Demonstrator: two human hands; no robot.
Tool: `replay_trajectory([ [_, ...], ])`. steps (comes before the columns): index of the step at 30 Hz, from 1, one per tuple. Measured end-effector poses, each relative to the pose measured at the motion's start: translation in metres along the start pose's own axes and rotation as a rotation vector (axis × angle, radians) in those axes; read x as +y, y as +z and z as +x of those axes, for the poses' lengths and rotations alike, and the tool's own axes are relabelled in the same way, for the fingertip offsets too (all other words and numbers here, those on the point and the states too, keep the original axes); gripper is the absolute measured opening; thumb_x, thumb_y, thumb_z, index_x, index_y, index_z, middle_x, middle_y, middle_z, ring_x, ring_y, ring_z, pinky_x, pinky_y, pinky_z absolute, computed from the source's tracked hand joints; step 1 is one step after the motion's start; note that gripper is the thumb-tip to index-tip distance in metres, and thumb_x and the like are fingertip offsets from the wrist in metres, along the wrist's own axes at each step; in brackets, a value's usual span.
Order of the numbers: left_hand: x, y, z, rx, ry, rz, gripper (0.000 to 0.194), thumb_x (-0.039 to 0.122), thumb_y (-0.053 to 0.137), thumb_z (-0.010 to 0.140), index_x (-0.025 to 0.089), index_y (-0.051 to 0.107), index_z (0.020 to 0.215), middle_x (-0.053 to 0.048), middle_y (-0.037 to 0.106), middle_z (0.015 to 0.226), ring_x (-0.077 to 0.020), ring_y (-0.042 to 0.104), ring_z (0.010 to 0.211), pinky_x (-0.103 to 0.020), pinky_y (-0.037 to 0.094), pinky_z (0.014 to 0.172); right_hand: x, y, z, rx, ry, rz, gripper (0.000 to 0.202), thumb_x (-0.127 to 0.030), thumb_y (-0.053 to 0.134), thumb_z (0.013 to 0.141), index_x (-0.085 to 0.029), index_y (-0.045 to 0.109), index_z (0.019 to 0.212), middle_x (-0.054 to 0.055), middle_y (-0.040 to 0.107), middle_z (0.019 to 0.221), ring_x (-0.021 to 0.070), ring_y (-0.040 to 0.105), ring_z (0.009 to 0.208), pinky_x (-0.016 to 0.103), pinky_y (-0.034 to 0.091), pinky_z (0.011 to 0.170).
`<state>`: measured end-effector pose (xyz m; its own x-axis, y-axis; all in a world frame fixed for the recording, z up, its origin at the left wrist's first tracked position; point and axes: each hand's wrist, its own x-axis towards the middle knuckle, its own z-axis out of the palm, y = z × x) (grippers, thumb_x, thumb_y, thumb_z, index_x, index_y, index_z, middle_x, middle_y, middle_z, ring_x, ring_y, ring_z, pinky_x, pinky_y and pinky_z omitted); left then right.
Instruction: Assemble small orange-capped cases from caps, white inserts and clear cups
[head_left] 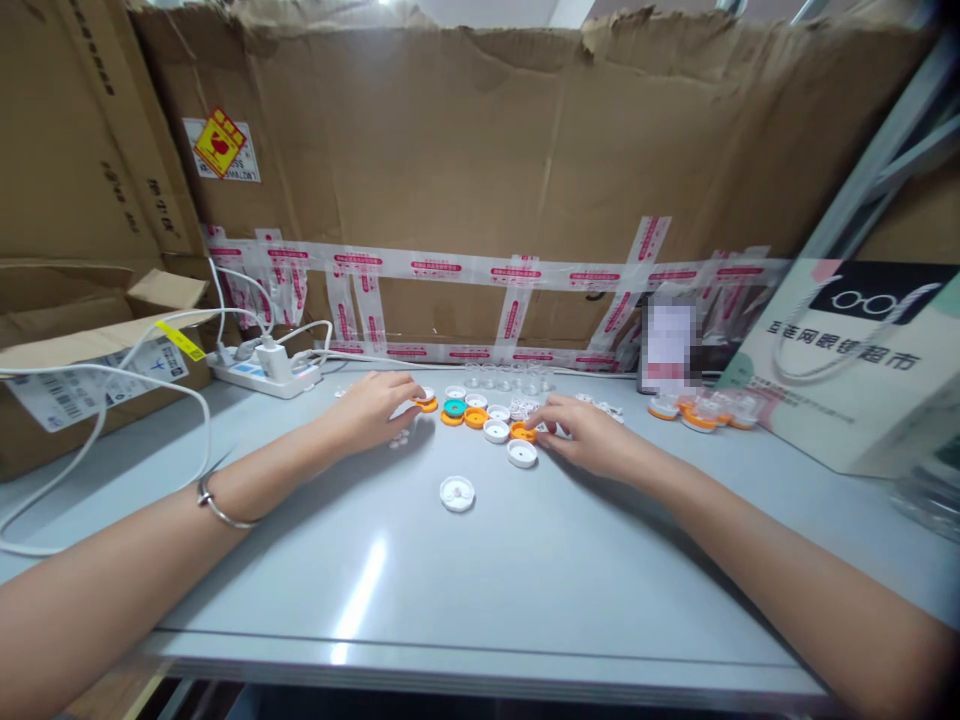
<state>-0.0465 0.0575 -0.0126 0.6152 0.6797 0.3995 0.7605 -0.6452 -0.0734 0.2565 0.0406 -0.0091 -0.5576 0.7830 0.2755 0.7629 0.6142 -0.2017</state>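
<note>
Several small round caps, white, orange and one teal cap [454, 408], lie in a cluster at mid-table. At the cluster's left end my left hand [380, 408] is partly curled, its fingertips at an orange cap [426, 405]; whether it grips the cap cannot be made out. My right hand [576, 432] reaches in from the right, with fingertips touching another orange cap [523, 432]. A white cap [522, 454] lies just in front of those fingers. Nearer the camera, a single white round piece [457, 493] sits apart. Small white bits [400, 438] lie beside my left hand.
A power strip [266, 372] with white cables and an open cardboard box [97, 370] stand at left. Clear rings [510, 378] line the back. A phone [669, 345], orange-rimmed pieces [701, 412] and a paper bag [855, 370] are at right. Large cardboard [465, 130] rises behind.
</note>
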Motion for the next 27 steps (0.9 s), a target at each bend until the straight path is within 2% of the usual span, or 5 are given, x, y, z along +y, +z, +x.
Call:
replay_trajectory([
  [8, 0.004, -0.003, -0.001, 0.007, 0.01, -0.025, 0.025, 0.023, 0.04, 0.088, 0.018, 0.059, 0.104, -0.008, 0.062, 0.101, -0.0216, 0.056, 0.091, -0.034, 0.039, 0.077, 0.001, 0.008, 0.005, 0.043, -0.055, 0.0, 0.013, -0.02, 0.053, 0.082, -0.018, 0.066, 0.079, 0.005, 0.057, 0.08, 0.0167, 0.054, 0.075, 0.028, 0.041, 0.066],
  [14, 0.012, -0.01, -0.001, 0.117, 0.028, -0.098, 0.022, 0.024, 0.041, 0.088, 0.016, 0.059, 0.099, -0.009, 0.062, 0.097, -0.0208, 0.056, 0.089, -0.034, 0.042, 0.078, -0.013, -0.004, 0.006, 0.151, 0.142, 0.337, 0.014, -0.03, 0.055, 0.08, -0.018, 0.061, 0.077, 0.004, 0.058, 0.086, 0.0164, 0.053, 0.076, 0.03, 0.041, 0.069],
  [20, 0.045, -0.019, -0.002, 0.154, -0.032, -0.453, 0.021, 0.026, 0.043, 0.089, 0.017, 0.06, 0.097, -0.006, 0.064, 0.094, -0.0156, 0.058, 0.084, -0.026, 0.044, 0.07, -0.043, -0.006, 0.003, -0.112, 0.229, 1.137, 0.037, -0.052, 0.063, 0.072, -0.017, 0.054, 0.079, 0.005, 0.059, 0.086, 0.0157, 0.055, 0.078, 0.03, 0.043, 0.073],
  [24, 0.064, -0.021, -0.002, 0.025, -0.099, -0.805, 0.025, 0.03, 0.041, 0.09, 0.017, 0.062, 0.096, -0.004, 0.065, 0.091, -0.0141, 0.058, 0.083, -0.025, 0.044, 0.071, -0.055, 0.002, 0.005, -0.271, 0.163, 1.278, 0.031, -0.045, 0.064, 0.075, -0.016, 0.057, 0.08, 0.003, 0.058, 0.084, 0.013, 0.053, 0.078, 0.03, 0.041, 0.077],
  [27, 0.066, -0.019, -0.001, -0.062, -0.134, -1.022, 0.025, 0.032, 0.045, 0.088, 0.014, 0.063, 0.089, -0.004, 0.064, 0.087, -0.0138, 0.057, 0.08, -0.026, 0.044, 0.073, -0.059, 0.008, 0.008, -0.249, 0.159, 1.269, 0.028, -0.044, 0.064, 0.077, -0.017, 0.058, 0.081, 0.001, 0.056, 0.08, 0.0113, 0.051, 0.074, 0.027, 0.039, 0.072],
])
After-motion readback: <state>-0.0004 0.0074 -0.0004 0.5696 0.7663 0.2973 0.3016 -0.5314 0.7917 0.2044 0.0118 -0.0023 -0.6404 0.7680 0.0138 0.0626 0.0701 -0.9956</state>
